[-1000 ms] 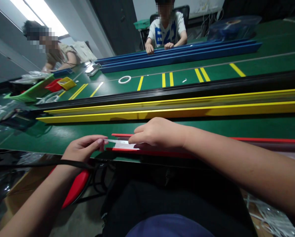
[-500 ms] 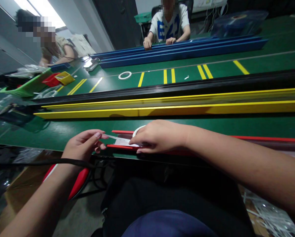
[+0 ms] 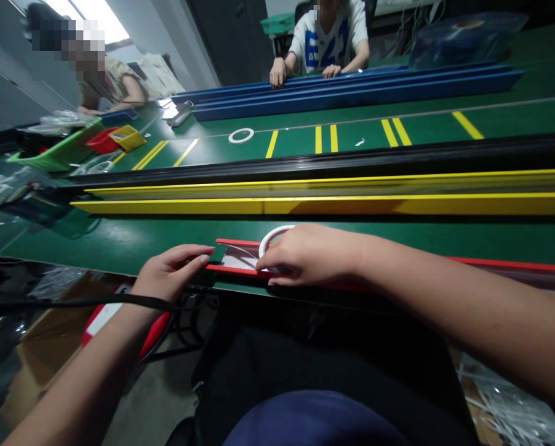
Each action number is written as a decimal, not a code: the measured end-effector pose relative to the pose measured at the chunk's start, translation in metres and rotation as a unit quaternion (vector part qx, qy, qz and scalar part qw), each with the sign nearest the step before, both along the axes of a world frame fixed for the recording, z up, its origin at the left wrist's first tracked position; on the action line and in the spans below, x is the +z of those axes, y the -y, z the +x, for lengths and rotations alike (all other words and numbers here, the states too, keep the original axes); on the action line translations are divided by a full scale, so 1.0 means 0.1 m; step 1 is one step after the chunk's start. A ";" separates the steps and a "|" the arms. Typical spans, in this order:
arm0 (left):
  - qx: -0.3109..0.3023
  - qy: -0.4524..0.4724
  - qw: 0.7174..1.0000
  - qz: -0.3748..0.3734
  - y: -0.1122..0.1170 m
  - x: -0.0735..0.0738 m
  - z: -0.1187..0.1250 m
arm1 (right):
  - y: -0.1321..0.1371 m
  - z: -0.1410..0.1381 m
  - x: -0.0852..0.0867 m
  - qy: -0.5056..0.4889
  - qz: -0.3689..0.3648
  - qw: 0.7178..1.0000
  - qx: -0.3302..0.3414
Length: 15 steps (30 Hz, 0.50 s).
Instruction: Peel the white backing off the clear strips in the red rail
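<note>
A red channel-shaped profile (image 3: 233,271) lies along the near edge of the green table, with a pale strip inside its trough. My right hand (image 3: 300,254) is closed on a white roll of tape (image 3: 269,237) over the channel, its fingertips down in the trough. A thin loose tape end (image 3: 238,249) curves leftward from that hand toward the channel's open end. My left hand (image 3: 175,267) is just left of this end, thumb and forefinger stretched out and slightly apart, with nothing visible between them. My right hand hides part of the roll.
Beyond lie a yellow channel (image 3: 305,205), a black profile (image 3: 305,166) and blue profiles (image 3: 352,102). Another tape roll (image 3: 241,135) rests among yellow stripes. Two people sit across; one person's hands (image 3: 278,75) touch the blue profiles. A green bin (image 3: 68,148) stands left.
My left hand has let go of the tape end, which now hangs loose and curved over the channel. My right hand still holds the roll. The view has shifted slightly.
</note>
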<state>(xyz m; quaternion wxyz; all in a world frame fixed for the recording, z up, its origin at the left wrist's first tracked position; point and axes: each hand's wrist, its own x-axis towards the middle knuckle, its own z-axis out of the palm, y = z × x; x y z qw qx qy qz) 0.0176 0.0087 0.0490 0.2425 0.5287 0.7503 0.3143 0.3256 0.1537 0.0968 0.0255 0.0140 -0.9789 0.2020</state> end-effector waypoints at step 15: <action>-0.251 -0.147 0.952 0.091 -0.27 0.36 0.36 | -0.10 0.11 -0.05 -0.192 -0.026 0.981 -0.011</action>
